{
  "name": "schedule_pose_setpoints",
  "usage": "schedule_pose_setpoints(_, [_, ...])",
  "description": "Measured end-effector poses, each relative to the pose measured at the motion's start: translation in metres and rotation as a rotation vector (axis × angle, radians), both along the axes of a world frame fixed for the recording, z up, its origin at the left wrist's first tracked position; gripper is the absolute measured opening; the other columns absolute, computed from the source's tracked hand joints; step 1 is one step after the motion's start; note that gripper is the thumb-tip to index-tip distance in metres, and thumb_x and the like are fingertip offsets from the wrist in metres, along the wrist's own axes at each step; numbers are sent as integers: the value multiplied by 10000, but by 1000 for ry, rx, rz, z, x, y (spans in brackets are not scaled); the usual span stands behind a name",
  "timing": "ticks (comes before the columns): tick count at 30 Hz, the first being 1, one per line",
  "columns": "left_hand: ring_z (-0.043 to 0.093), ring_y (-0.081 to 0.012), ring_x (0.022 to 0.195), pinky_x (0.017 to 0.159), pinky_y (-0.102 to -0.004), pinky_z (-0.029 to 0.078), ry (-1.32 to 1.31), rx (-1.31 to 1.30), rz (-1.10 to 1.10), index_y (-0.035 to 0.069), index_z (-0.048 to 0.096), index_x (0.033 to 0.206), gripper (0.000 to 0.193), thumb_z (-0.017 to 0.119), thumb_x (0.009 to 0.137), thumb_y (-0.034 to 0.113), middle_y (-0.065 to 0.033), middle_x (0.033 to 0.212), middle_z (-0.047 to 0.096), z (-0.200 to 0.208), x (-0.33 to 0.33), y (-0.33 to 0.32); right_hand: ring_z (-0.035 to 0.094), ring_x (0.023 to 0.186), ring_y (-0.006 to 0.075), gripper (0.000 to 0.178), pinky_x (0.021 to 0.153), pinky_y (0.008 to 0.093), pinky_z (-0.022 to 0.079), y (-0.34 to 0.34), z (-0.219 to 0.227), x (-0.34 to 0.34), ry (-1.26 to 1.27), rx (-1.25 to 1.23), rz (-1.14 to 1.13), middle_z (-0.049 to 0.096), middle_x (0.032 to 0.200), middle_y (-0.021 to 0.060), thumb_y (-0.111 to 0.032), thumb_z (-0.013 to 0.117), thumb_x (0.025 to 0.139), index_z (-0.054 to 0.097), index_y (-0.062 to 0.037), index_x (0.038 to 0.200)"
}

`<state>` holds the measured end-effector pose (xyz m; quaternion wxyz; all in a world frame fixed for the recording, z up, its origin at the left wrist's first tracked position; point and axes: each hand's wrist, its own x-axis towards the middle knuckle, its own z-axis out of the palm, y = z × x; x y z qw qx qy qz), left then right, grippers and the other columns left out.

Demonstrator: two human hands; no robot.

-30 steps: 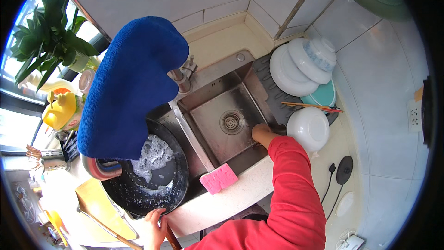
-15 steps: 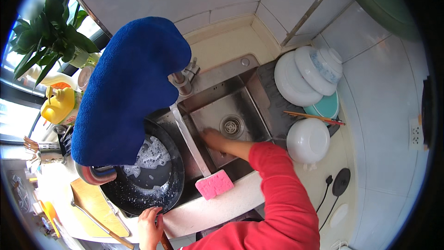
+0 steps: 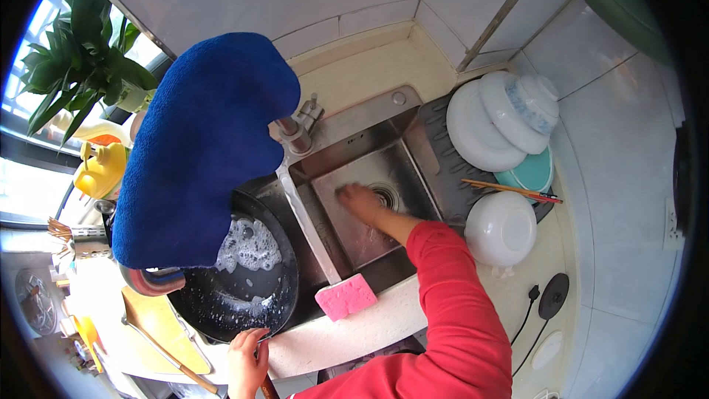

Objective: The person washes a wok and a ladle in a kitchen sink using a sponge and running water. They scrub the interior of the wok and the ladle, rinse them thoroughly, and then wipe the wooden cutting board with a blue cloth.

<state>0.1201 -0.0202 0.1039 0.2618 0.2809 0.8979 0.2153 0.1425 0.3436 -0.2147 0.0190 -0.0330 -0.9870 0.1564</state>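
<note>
My left hand (image 3: pixel 249 362) is closed at the near rim of a black frying pan (image 3: pixel 281 288), where its brown handle (image 3: pixel 269 387) begins. White suds (image 3: pixel 251 245) cover part of the pan's inside. The pan rests over the left basin. Down in the right basin of the steel sink (image 3: pixel 421 159), my right hand (image 3: pixel 360 204) lies over the floor beside the drain (image 3: pixel 385 196). Its fingers are slightly blurred but look stretched out, with nothing visible in them. A pink sponge (image 3: pixel 346 297) sits at the near end of the divider between the basins.
A blue cloth (image 3: pixel 207 148) covers the faucet (image 3: pixel 297 138) and hides part of the pan. White bowls (image 3: pixel 502 229), a teal bowl (image 3: pixel 528 171) and chopsticks (image 3: pixel 509 191) are on the right. At left are a yellow bottle (image 3: pixel 102 171), a cutting board (image 3: pixel 159 329) and a plant (image 3: pixel 88 52).
My right hand has shifted from the divider side of the right basin toward the drain. The left hand stays at the pan. The whole view has moved slightly.
</note>
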Motion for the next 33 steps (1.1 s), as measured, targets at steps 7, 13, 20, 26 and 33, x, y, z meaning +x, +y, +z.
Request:
schedule_pose_setpoints(7, [580, -328, 900, 811, -376, 451, -3, -18, -19, 12, 619, 955, 193, 572, 769, 36, -153, 951, 618, 3, 2, -9, 576, 895, 342, 147, 702, 418, 494, 78, -35, 79, -195, 82, -1005, 548, 920, 204, -162, 531, 809, 591, -53, 887])
schedule_pose_setpoints(13, [582, -327, 900, 804, -373, 456, -12, -31, 12, 19, 622, 956, 190, 571, 774, 42, -150, 945, 619, 6, 9, -6, 574, 950, 374, 254, 799, 442, 476, -65, 4, 44, -636, -286, -258, 579, 1039, 224, -110, 510, 779, 582, -7, 1000])
schedule_pose_setpoints(20, [581, -336, 898, 803, -382, 456, 15, -33, -5, 20, 618, 959, 184, 578, 782, 49, -159, 936, 618, -4, 8, -24, 562, 841, 316, 187, 666, 414, 499, 7, -2, -59, -15, 139, -167, 513, 966, 158, -175, 512, 796, 552, -68, 945])
schedule_pose_setpoints(26, [582, -339, 897, 807, -382, 454, 10, -16, 36, 17, 616, 960, 181, 573, 788, 51, -163, 934, 617, 2, 8, -38, 596, 775, 304, 153, 656, 378, 511, 84, -26, 12, -244, 352, -877, 574, 909, 141, -150, 485, 837, 574, -50, 911])
schedule_pose_setpoints(33, [583, -337, 880, 794, -377, 456, -6, 64, 71, 16, 615, 950, 182, 575, 775, 45, -159, 929, 619, 13, 4, -36, 558, 970, 344, 278, 745, 411, 483, 40, 33, 52, -786, 280, -607, 531, 1146, 155, -173, 462, 857, 604, -74, 1074])
